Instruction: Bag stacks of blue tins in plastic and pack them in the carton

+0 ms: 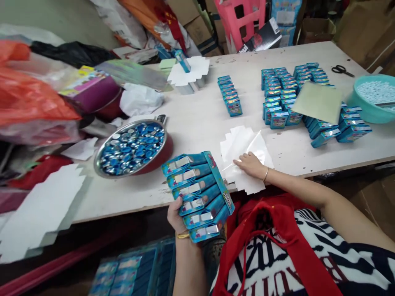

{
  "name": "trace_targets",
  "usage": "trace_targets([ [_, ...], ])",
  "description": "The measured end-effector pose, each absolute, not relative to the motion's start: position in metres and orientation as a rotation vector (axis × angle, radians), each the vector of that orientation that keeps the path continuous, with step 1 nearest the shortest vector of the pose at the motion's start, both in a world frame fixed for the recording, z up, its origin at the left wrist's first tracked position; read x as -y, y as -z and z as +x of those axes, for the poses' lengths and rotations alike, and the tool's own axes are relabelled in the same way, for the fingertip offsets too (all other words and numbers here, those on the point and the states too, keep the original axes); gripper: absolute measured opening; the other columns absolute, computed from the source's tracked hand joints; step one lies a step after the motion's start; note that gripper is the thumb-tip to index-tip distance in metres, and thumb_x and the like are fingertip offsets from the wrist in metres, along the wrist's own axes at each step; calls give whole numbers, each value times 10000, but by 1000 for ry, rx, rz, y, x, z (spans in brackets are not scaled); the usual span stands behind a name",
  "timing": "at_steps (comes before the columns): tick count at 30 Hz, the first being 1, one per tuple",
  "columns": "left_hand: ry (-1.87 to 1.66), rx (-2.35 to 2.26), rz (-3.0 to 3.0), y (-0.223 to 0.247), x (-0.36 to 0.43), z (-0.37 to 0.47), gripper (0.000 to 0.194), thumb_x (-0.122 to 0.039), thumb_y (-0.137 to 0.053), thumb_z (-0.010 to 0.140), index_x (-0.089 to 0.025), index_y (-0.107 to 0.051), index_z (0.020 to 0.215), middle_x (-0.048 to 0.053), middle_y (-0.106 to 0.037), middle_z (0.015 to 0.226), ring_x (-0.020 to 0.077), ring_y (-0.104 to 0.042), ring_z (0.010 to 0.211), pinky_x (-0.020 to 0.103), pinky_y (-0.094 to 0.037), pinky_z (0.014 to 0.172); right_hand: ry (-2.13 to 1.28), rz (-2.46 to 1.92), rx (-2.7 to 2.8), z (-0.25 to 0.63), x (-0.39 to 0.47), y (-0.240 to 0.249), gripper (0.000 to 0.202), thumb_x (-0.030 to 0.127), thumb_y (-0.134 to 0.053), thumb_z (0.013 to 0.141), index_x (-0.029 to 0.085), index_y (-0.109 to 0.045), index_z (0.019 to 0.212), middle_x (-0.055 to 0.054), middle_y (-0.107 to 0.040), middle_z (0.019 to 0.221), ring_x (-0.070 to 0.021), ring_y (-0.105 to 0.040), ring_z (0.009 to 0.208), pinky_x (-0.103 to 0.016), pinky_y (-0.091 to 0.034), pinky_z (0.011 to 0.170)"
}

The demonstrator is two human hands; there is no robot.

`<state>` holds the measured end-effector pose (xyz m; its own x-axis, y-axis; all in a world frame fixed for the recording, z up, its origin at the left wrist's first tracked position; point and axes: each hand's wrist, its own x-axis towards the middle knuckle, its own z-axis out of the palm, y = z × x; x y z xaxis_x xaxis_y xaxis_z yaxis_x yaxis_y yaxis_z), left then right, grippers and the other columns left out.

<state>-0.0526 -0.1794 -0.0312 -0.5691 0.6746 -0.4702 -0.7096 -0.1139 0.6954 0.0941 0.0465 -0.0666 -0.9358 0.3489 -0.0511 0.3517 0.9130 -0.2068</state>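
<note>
My left hand [176, 217] grips a fan of several small blue packets [197, 193] joined along a printed blue strip, held off the table's front edge. The thumb lies on the left side and fingertips show between the packets. My right hand [251, 165], with a thin bracelet at the wrist, rests on a stack of white notched card sheets [237, 144] at the front edge. Its fingers are bent and spread a little over the top sheet, without a visible grip. A shiny clear film lies on that stack beside the fingers.
A metal bowl [100, 164] of blue and silver discs stands left. Rows of blue boxes [279, 119], a pale green card [319, 102], scissors [342, 70] and a turquoise basin [364, 111] are right. Another short row [233, 107] stands mid-table. Bags [33, 94] crowd the left.
</note>
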Motion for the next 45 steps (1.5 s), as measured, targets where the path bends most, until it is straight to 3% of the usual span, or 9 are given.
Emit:
trace_targets([
  [4,-1742,-1264,-176,43,205,-45,471,-383,-743,567,-218,-689,1005,19,-740,741,274,-717,670,418,-623,620,588,695,-3114,110,-51,110,534,219,-531,899,116,-410,1409,-174,-566,1208,-277,-492,1099,-436,-407,948],
  [7,-1639,-1317,-193,50,201,-33,451,-331,-766,548,-190,-683,969,24,-748,782,280,-727,743,389,-621,658,858,691,-3205,126,-53,124,443,181,-537,864,108,-486,1297,-158,-557,1245,-255,-466,1151,-417,-388,1013],
  [11,-1532,-1282,-21,52,175,-18,550,-332,-786,564,-172,-667,1077,57,-754,942,292,-723,866,360,-606,717,1098,809,-3255,127,-47,132,165,184,-459,917,144,-605,985,-146,-615,1145,-232,-507,1098,-398,-396,1003],
  [18,-1385,-1287,166,58,141,-8,588,-307,-777,624,-165,-635,1176,95,-731,1062,276,-717,887,324,-582,718,1591,1298,-3150,116,-46,108,277,320,-405,981,189,-628,881,-71,-684,956,-169,-597,926,-307,-460,872],
  [25,-1407,-1259,231,54,134,-7,733,-302,-786,630,-202,-552,1317,98,-716,1109,282,-710,911,357,-575,764,1562,970,-3218,120,-62,90,215,294,-501,943,216,-701,943,-58,-717,1110,-187,-608,1069,-380,-431,1001],
  [34,-1372,-1245,274,53,104,-12,615,-330,-772,662,-155,-602,1226,94,-724,1021,233,-702,811,316,-551,717,1628,915,-3233,126,-77,96,338,250,-404,961,213,-686,1144,-77,-686,1196,-185,-582,1161,-408,-433,1049],
  [38,-1343,-1298,405,60,84,-19,522,-428,-718,726,-197,-619,1184,82,-694,1085,245,-676,902,372,-541,800,1739,951,-3230,123,-87,106,367,324,-375,985,231,-657,1201,-85,-656,1245,-200,-571,1190,-403,-445,1052],
  [43,-1231,-1974,971,82,75,-56,308,-488,-609,817,-204,-690,904,95,-615,1214,284,-536,1193,443,-408,1039,1677,887,-3241,117,-92,122,379,262,-365,962,236,-610,1250,-72,-636,1268,-198,-558,1206,-403,-434,1064],
  [45,-1206,-2098,1254,88,71,-73,301,-439,-501,893,-215,-676,992,102,-593,1232,269,-513,1217,447,-380,1055,1516,965,-3322,115,-90,122,383,207,-362,942,216,-609,1235,-88,-617,1276,-208,-531,1218,-405,-418,1060],
])
